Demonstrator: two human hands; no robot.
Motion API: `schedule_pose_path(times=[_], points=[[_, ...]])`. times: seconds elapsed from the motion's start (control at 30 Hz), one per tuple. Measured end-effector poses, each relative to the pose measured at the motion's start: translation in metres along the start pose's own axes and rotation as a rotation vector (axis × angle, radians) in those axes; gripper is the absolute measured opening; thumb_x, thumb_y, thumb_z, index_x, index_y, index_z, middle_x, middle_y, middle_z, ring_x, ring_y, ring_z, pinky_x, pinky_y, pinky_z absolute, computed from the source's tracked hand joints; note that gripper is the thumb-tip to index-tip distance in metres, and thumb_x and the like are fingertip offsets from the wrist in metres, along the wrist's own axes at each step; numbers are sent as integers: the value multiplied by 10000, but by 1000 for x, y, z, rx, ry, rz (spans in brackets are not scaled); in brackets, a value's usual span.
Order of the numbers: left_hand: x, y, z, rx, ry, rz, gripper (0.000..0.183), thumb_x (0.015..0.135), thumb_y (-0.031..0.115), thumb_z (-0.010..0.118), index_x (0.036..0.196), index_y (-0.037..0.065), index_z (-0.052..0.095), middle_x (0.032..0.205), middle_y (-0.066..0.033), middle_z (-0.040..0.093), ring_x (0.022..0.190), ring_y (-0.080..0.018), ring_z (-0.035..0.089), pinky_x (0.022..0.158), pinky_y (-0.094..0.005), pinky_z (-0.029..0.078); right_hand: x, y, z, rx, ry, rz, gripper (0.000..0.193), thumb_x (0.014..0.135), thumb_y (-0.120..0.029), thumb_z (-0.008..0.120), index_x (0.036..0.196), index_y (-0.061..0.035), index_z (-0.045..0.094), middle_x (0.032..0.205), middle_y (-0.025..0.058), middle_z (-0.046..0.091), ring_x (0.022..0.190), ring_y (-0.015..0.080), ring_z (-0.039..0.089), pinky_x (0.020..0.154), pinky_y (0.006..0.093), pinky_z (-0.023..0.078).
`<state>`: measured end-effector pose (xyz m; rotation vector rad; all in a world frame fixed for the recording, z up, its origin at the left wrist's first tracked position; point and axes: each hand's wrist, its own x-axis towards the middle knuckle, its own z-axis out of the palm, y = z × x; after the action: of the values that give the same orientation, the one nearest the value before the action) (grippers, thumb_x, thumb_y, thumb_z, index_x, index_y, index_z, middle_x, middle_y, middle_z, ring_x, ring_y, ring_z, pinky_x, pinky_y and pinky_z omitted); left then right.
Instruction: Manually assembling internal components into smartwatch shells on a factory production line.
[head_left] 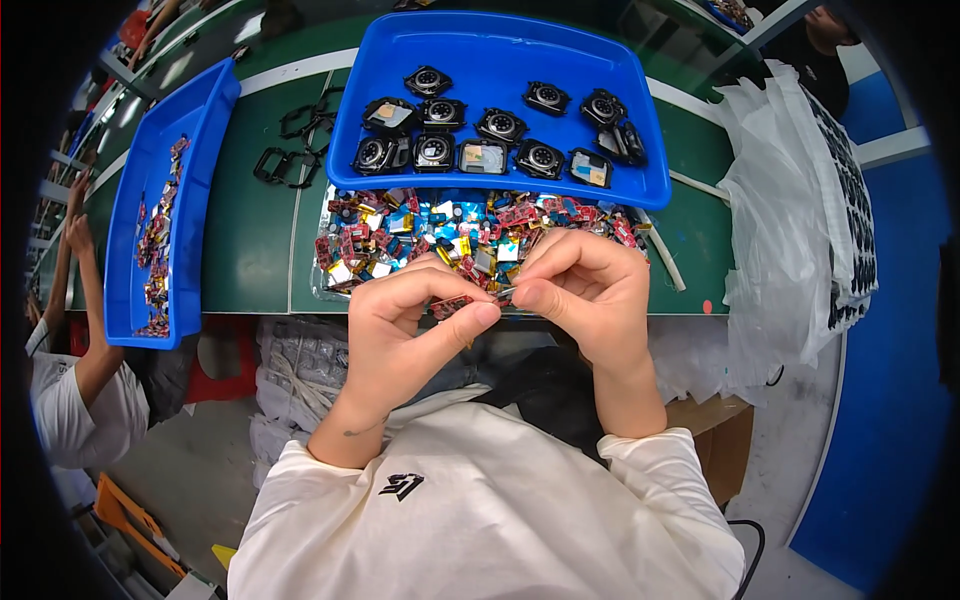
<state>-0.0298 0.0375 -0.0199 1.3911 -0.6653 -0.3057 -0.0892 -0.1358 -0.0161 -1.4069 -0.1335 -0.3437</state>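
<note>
Pinching together, the left hand [405,320] and right hand [585,295] clamp a small red electronic part [453,304], mostly hidden by fingers. It sits at the green table's [250,240] near edge, beside a heap of small red circuit pieces [440,235].

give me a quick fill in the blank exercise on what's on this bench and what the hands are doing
1. The black square housings lie in a tray coloured ____.
2. The left hand and right hand together pinch one small ____ part.
3. The heap of small parts lies between that tray and the ____.
Missing: blue; red; hands
</note>
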Motion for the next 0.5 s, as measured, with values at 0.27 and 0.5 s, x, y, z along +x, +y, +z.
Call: schedule_pose_path(times=[0.27,0.5], points=[[1,1,1,50,97,40,146,731,-12,719,876,-21,702,760,-86,675,688,-113,568,629,-228,426,1,-1,0,-138,16,-92,109,753,53,687,845,16,643,826,83,641,719,111,613,616,209,502],[2,0,-1,94,129,77,169,704,-29,727,871,-23,701,787,-89,683,694,-126,577,637,-232,423,3,0,3,-124,-8,-89,127,748,64,680,861,25,639,879,94,637,755,115,619,643,215,519]])
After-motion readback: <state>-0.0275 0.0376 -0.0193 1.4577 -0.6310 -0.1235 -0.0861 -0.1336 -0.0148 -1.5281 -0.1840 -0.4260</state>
